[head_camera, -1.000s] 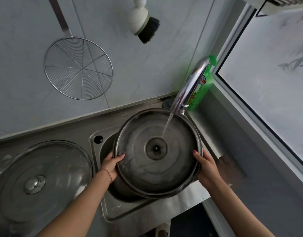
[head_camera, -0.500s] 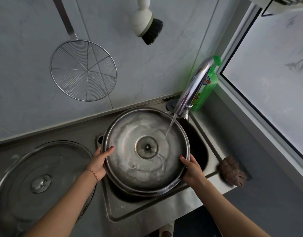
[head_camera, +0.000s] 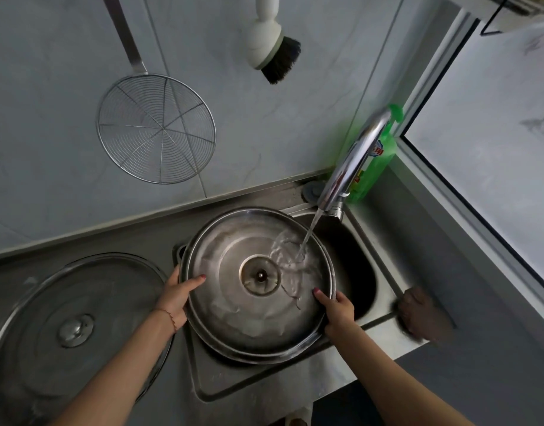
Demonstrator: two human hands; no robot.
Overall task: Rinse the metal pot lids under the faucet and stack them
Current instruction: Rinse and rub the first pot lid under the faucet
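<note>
Your two hands hold a metal pot lid under the running faucet.

Your left hand curls around the lid's left rim, thumb laid on its inner face; your right hand clamps the lower right rim the same way. The pot lid sits underside up over the sink, between your hands. Water from the faucet strikes it just above your right hand. Beyond your left hand, a second lid lies knob-up on the steel bench. A green bottle stands behind the faucet. On the tiled wall above hang a wire skimmer and a brush. A dark scrubber rests past your right hand, by the window.
</note>
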